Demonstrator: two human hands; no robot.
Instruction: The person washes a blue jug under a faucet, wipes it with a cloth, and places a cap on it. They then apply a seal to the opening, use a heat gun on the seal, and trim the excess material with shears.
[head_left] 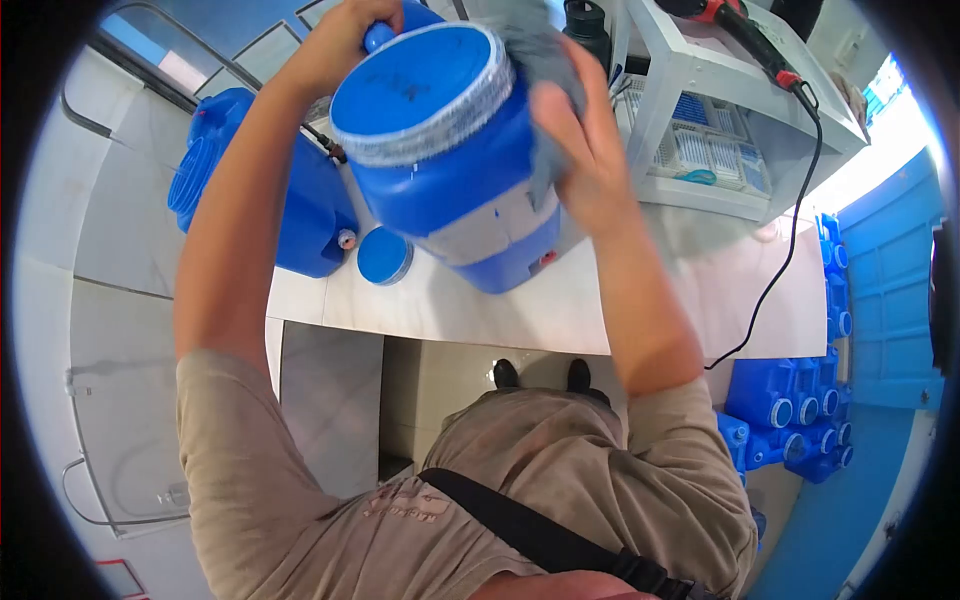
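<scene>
A large blue water jug is tilted over the counter, its wide blue cap facing up toward me. Clear crinkled plastic wraps the cap's rim, and a pale label covers part of the body. My left hand is closed around the jug's blue handle at the top. In my right hand is a grey cloth, pressed against the jug's right side and blurred by motion. Close below the jug lies a loose blue cap.
Another blue jug stands at left on the white counter. At right, a white shelf holds baskets, with a corded heat gun on top. Several blue jugs are stacked on the floor at right.
</scene>
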